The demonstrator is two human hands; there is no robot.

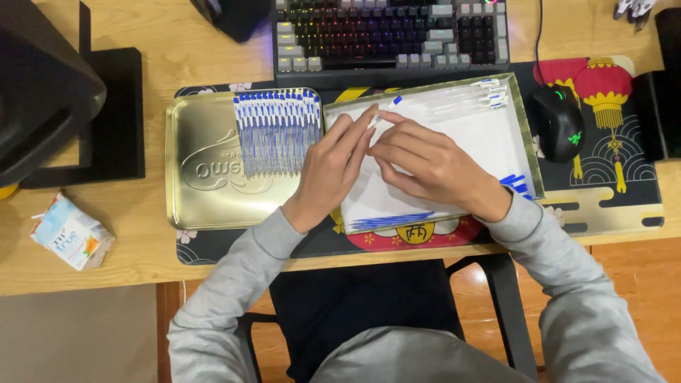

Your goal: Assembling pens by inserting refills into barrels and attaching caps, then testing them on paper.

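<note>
Over white tray (489, 138) | both hands' fingertips pinch pen (384, 112) | barrel mostly hidden

You have two hands at work: left hand (328, 170) and right hand (433, 167), with one pen (384, 111) pinched between them. Two trays lie side by side: the gold lid (202, 170) left of the pen and the white-lined tray (496, 135) under your hands. On the lid sits one row of finished pens (277, 135), too tightly packed to count exactly. Behind the tray you see one keyboard (390, 32); right of it, one mouse (558, 122). Far left of the lid lies one small carton (71, 232).
</note>
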